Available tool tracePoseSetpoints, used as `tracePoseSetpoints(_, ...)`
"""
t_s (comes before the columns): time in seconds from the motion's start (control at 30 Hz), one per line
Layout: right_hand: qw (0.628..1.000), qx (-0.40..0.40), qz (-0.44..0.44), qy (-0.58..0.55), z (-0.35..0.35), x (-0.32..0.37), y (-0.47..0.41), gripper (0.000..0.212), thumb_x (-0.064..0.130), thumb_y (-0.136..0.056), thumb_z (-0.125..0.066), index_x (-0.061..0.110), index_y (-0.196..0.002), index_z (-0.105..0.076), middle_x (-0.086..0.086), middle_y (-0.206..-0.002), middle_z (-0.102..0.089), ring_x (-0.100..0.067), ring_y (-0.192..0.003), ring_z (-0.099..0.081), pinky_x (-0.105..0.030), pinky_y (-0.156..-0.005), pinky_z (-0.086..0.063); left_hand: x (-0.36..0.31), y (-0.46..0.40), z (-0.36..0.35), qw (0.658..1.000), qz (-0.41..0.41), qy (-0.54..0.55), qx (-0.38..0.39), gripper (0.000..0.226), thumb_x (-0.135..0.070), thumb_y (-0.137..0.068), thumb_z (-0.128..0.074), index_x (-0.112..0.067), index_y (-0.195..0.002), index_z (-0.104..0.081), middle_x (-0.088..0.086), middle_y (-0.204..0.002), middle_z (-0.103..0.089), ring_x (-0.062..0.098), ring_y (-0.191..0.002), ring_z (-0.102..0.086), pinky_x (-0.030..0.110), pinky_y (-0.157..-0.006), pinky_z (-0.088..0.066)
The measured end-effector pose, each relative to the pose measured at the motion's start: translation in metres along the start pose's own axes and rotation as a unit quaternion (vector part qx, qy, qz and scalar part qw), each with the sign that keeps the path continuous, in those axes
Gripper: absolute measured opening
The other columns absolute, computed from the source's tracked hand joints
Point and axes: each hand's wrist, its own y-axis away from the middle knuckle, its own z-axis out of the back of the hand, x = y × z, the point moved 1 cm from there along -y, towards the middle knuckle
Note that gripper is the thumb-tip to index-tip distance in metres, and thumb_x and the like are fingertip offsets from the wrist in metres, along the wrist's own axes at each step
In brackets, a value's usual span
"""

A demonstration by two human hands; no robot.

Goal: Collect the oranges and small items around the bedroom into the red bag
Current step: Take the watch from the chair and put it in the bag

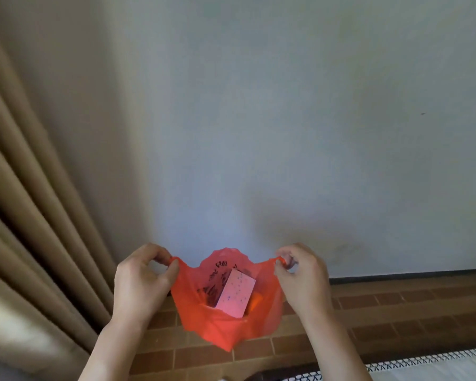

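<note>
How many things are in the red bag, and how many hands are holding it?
Pink dotted cards in the red bag: 1, the pink card
Orange things beside it: 1, an orange shape, mostly hidden
Hands: 2, left hand and right hand
Total: 4

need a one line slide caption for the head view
Both hands, left and right, hold the red bag open by its handles, a pink card inside.

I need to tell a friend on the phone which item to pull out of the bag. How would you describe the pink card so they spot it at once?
Start at the pale wall above the brick floor, where the left hand and right hand hold the red bag open by its handles. Look inside its mouth: the pink card stands tilted there. It is flat, rectangular, pale pink with tiny dots, unlike the orange-red shape beside it.
</note>
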Motion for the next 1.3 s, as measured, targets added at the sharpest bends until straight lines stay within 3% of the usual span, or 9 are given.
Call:
tracePoseSetpoints(0.1, 0.998, 0.043, -0.026, -0.028, -0.028, -0.031, -0.037, 0.036, -0.001, -0.077, -0.073, 0.033, -0.085, -0.068, 0.009, -0.071, -0.058, -0.014, -0.063, -0.067, -0.040, -0.060, -0.056, 0.005, -0.031, -0.030, 1.000, 0.010, -0.024, 0.000, 0.030, -0.011, -0.075, -0.083, -0.030, -0.066, -0.061, -0.019, -0.086, -0.068, 0.008, -0.064, -0.062, 0.036, -0.064, -0.054)
tracePoseSetpoints(0.2, 0.995, 0.071, -0.038, -0.052, -0.056, -0.057, -0.067, 0.037, -0.003, -0.075, -0.072, 0.032, -0.087, -0.069, 0.009, -0.073, -0.058, -0.015, -0.062, -0.066, -0.041, -0.059, -0.056, 0.018, -0.055, -0.055, 0.997, 0.030, -0.069, 0.007, 0.031, -0.012, -0.072, -0.085, -0.030, -0.065, -0.060, -0.017, -0.077, -0.066, 0.011, -0.063, -0.063, 0.036, -0.062, -0.054)
tracePoseSetpoints(0.5, 0.984, 0.170, -0.042, -0.019, -0.154, -0.112, -0.095, 0.040, -0.005, -0.069, -0.079, 0.032, -0.077, -0.067, 0.013, -0.068, -0.056, -0.009, -0.065, -0.058, -0.017, -0.058, -0.045, 0.098, -0.072, -0.103, 0.983, 0.119, -0.127, 0.052, 0.029, -0.012, -0.069, -0.087, -0.027, -0.067, -0.062, -0.012, -0.061, -0.065, 0.008, -0.057, -0.063, 0.036, -0.057, -0.055)
tracePoseSetpoints(0.73, 0.957, 0.272, -0.095, 0.036, -0.250, -0.157, -0.074, 0.037, 0.006, -0.077, -0.082, 0.037, -0.082, -0.064, 0.022, -0.076, -0.059, -0.002, -0.075, -0.061, -0.021, -0.064, -0.053, 0.206, -0.079, -0.154, 0.964, 0.176, -0.155, 0.123, 0.033, -0.010, -0.065, -0.088, -0.024, -0.065, -0.058, -0.014, -0.067, -0.064, 0.006, -0.061, -0.064, 0.036, -0.061, -0.056)
tracePoseSetpoints(0.83, 0.953, 0.277, -0.113, 0.039, -0.297, -0.174, -0.071, 0.032, 0.003, -0.079, -0.080, 0.032, -0.084, -0.066, 0.019, -0.079, -0.060, -0.002, -0.071, -0.061, -0.014, -0.063, -0.050, 0.257, -0.091, -0.174, 0.957, 0.193, -0.159, 0.145, 0.032, -0.011, -0.065, -0.087, -0.025, -0.064, -0.058, -0.015, -0.067, -0.065, 0.004, -0.063, -0.065, 0.037, -0.062, -0.057)
tracePoseSetpoints(1.0, 0.939, 0.310, -0.137, 0.062, -0.392, -0.220, -0.068, 0.025, 0.011, -0.087, -0.075, 0.035, -0.090, -0.066, 0.020, -0.088, -0.060, -0.002, -0.075, -0.060, -0.024, -0.070, -0.055, 0.341, -0.112, -0.213, 0.949, 0.194, -0.171, 0.180, 0.030, -0.019, -0.074, -0.087, -0.025, -0.065, -0.059, -0.012, -0.068, -0.062, 0.006, -0.064, -0.062, 0.037, -0.060, -0.055)
tracePoseSetpoints(1.2, 0.923, 0.351, -0.137, 0.074, -0.495, -0.274, -0.054, 0.019, 0.021, -0.095, -0.069, 0.037, -0.091, -0.060, 0.020, -0.095, -0.059, 0.002, -0.081, -0.059, -0.016, -0.071, -0.051, 0.437, -0.125, -0.257, 0.939, 0.225, -0.183, 0.185, 0.027, -0.022, -0.079, -0.084, -0.022, -0.067, -0.060, -0.008, -0.066, -0.063, 0.007, -0.064, -0.063, 0.036, -0.059, -0.055)
tracePoseSetpoints(1.3, 0.917, 0.368, -0.130, 0.086, -0.535, -0.300, -0.041, 0.024, 0.016, -0.093, -0.068, 0.038, -0.086, -0.059, 0.020, -0.093, -0.058, 0.000, -0.080, -0.058, -0.016, -0.070, -0.048, 0.473, -0.117, -0.276, 0.925, 0.249, -0.199, 0.205, 0.025, -0.022, -0.082, -0.081, -0.022, -0.067, -0.061, -0.008, -0.068, -0.062, 0.008, -0.064, -0.061, 0.035, -0.058, -0.053)
